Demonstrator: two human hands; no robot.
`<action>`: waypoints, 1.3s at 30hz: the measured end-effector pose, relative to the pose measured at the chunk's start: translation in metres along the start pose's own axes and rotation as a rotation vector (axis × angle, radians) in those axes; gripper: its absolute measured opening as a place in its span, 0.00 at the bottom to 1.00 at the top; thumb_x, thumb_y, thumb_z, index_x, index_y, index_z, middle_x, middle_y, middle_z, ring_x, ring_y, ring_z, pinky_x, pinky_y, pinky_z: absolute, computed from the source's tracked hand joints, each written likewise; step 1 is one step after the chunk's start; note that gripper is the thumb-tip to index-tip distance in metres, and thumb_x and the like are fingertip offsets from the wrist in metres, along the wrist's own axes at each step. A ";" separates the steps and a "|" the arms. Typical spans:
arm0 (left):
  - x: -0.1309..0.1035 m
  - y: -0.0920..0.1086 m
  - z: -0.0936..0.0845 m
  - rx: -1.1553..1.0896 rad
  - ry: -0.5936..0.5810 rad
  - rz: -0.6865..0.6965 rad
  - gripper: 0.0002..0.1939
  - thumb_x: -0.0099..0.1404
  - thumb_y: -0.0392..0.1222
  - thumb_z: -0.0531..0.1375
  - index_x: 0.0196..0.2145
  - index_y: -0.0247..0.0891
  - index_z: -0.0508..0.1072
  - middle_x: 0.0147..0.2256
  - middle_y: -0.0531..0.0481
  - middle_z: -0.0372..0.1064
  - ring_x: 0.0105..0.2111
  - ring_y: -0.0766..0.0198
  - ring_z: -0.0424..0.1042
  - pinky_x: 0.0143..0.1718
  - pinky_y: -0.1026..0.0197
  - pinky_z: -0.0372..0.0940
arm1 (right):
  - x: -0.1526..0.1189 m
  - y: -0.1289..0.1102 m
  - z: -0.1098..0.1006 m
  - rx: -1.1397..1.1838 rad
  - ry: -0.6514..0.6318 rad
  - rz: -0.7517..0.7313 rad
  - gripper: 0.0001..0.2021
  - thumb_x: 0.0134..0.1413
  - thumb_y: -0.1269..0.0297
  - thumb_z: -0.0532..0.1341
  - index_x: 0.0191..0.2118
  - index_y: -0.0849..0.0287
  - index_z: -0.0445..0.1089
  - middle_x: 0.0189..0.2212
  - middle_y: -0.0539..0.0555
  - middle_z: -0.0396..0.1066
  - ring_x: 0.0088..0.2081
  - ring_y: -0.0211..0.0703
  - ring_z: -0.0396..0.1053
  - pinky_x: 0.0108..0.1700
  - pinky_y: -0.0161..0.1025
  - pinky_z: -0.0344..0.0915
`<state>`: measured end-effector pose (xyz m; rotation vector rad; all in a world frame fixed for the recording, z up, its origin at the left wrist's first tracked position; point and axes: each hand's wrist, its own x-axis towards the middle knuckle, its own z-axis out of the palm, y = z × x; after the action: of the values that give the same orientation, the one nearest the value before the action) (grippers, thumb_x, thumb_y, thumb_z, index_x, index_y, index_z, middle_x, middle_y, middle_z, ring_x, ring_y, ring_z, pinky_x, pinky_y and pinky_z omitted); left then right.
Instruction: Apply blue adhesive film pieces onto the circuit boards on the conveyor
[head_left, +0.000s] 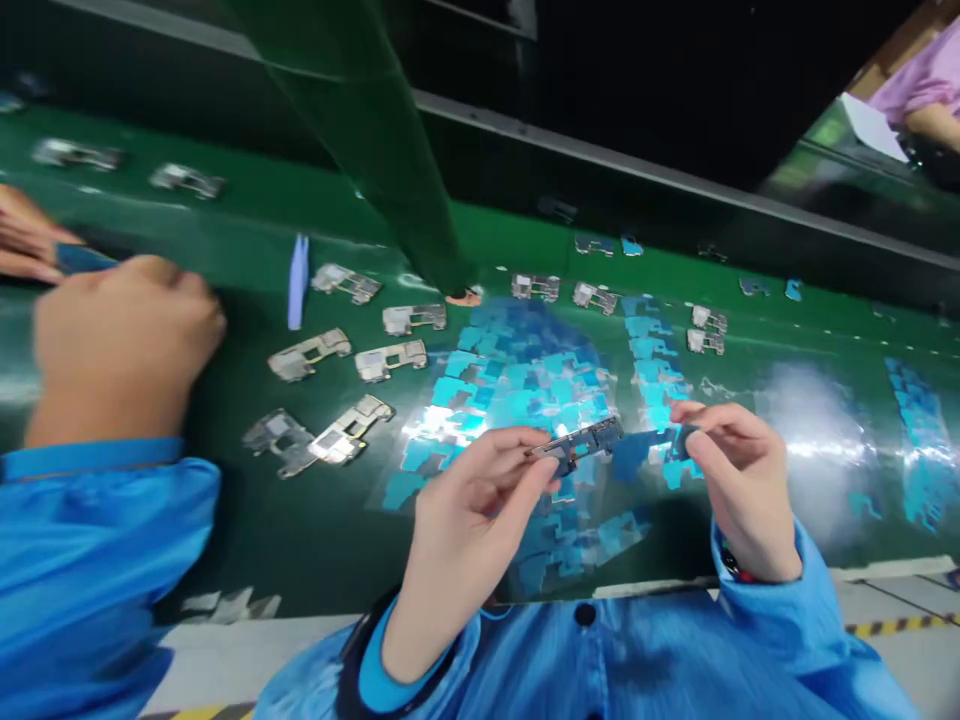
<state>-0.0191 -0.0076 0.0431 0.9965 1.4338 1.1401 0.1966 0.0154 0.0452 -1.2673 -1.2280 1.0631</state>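
Between the thumb and fingers of my left hand (480, 500) is a small circuit board (589, 440), held tilted over the green table. My right hand (739, 475), to the right of the board, pinches a dark blue film piece (637, 450) whose free end hangs towards the board. The two hands are apart. Below and behind them lies a clear sheet with rows of bright blue film pieces (525, 400). A second strip of blue pieces (649, 350) lies beyond my right hand.
Several metallic boards (390, 360) lie on the green table (322, 550) at the left, near blue tweezers (298, 282). A co-worker's hand (124, 340) is at the far left. A green post (375, 130) rises beyond the sheets. A person in pink (926, 85) is at the upper right.
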 end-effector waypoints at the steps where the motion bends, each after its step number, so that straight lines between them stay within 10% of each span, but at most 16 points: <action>1: 0.000 0.004 0.002 -0.021 -0.024 -0.035 0.06 0.57 0.42 0.66 0.33 0.40 0.76 0.26 0.54 0.77 0.24 0.64 0.78 0.28 0.70 0.73 | 0.001 -0.001 0.001 0.034 -0.018 0.040 0.03 0.49 0.67 0.69 0.30 0.54 0.74 0.32 0.50 0.76 0.39 0.41 0.74 0.42 0.37 0.71; 8: 0.002 0.017 0.009 -0.212 -0.103 -0.261 0.12 0.54 0.41 0.68 0.38 0.43 0.81 0.28 0.53 0.79 0.28 0.61 0.79 0.32 0.66 0.76 | 0.003 -0.005 0.014 0.119 -0.130 0.195 0.05 0.48 0.69 0.70 0.29 0.52 0.76 0.33 0.48 0.79 0.41 0.37 0.76 0.43 0.31 0.71; 18: -0.001 0.025 0.008 -0.102 -0.089 -0.268 0.14 0.54 0.36 0.66 0.40 0.46 0.81 0.23 0.58 0.76 0.28 0.62 0.79 0.37 0.64 0.77 | 0.002 -0.013 0.015 -0.059 -0.058 0.135 0.05 0.45 0.72 0.71 0.28 0.55 0.76 0.24 0.45 0.77 0.24 0.33 0.74 0.29 0.29 0.74; 39: -0.005 0.030 0.007 -0.024 -0.064 -0.264 0.15 0.53 0.36 0.66 0.40 0.48 0.81 0.30 0.55 0.80 0.27 0.60 0.80 0.36 0.62 0.77 | -0.004 -0.018 0.018 -0.192 -0.008 0.069 0.05 0.44 0.70 0.72 0.28 0.54 0.77 0.27 0.47 0.78 0.30 0.39 0.77 0.32 0.35 0.77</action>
<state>-0.0106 -0.0045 0.0735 0.7924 1.4484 0.9223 0.1769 0.0123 0.0615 -1.4627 -1.3252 1.0184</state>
